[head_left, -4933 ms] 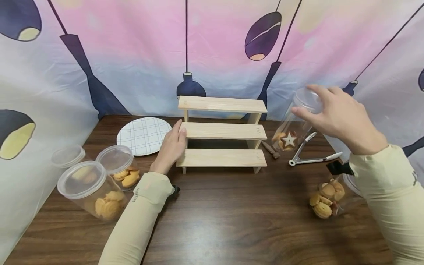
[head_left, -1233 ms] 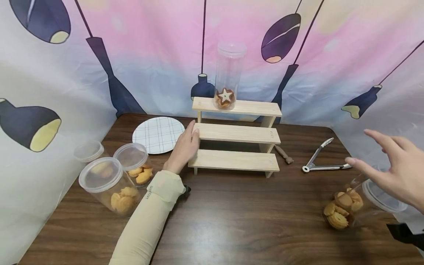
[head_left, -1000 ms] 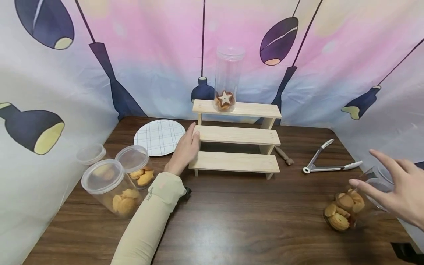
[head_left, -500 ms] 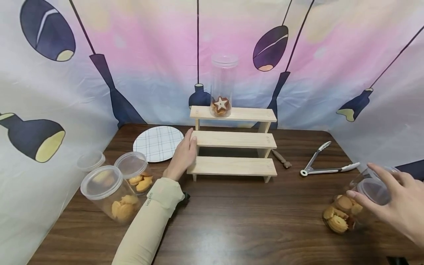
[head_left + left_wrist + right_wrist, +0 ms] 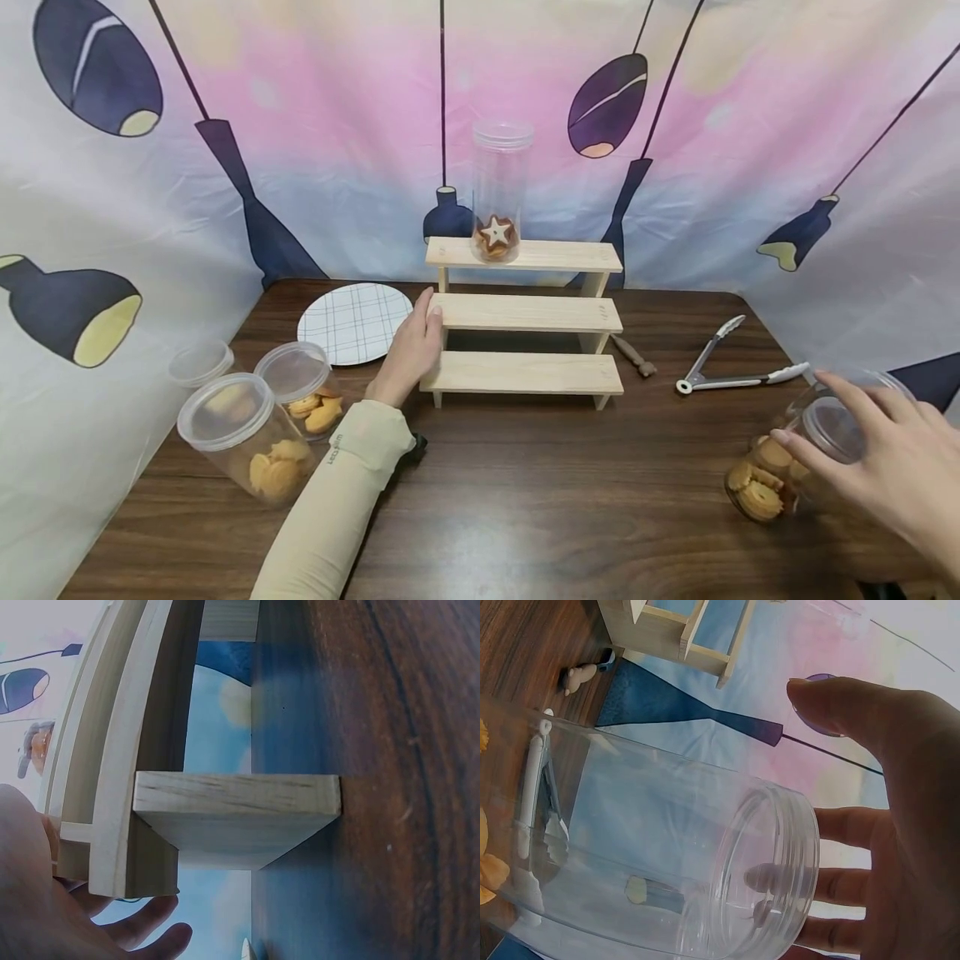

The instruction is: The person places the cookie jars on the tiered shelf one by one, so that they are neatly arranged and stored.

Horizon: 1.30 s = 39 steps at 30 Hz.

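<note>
While the dark table carries most of the stock, its three-tier stand bears one tall jar, upright on top: apparently one up, five left. Left-hand jars: three, rearmost partly masked. Right-hand jars: two, rear one poorly visible. My right hand: fingers spread at a lid, thumb clear (fingertip contact, I cannot tell). My left hand: loosely extended, against the stand's left end. Tongs: splayed. Brown piece: partly hidden, unidentified.
</note>
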### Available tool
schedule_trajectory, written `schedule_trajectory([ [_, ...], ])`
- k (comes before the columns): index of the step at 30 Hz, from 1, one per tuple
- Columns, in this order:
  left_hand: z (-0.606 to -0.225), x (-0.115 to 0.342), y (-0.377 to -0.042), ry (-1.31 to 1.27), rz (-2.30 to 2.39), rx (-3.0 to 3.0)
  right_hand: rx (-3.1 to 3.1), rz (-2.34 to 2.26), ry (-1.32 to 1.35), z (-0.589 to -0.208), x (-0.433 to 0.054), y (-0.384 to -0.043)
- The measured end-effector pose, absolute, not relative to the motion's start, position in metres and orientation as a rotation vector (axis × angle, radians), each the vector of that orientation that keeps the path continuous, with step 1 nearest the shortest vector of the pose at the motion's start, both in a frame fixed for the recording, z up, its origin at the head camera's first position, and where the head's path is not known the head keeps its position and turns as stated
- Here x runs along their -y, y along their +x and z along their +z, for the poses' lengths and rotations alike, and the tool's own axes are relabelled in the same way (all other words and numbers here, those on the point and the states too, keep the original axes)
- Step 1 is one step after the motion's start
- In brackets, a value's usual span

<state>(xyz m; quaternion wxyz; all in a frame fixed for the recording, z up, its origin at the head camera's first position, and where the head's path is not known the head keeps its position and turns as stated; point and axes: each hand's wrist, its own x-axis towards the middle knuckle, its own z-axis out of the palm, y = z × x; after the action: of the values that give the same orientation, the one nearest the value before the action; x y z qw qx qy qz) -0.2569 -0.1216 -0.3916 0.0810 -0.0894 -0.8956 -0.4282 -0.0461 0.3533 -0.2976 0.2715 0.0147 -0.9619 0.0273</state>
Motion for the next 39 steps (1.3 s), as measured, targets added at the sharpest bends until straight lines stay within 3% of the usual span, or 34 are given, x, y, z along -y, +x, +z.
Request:
schedule_trajectory([
  [15,-0.393,0.123,-0.258,-0.261,-1.279,2.685,2.658,0.071,-0.082,-0.303,-0.36,-0.048],
  [39,-0.392,0.121,-0.257,-0.257,-1.263,2.685,2.563,0.041,0.102,-0.31,-0.372,-0.05],
])
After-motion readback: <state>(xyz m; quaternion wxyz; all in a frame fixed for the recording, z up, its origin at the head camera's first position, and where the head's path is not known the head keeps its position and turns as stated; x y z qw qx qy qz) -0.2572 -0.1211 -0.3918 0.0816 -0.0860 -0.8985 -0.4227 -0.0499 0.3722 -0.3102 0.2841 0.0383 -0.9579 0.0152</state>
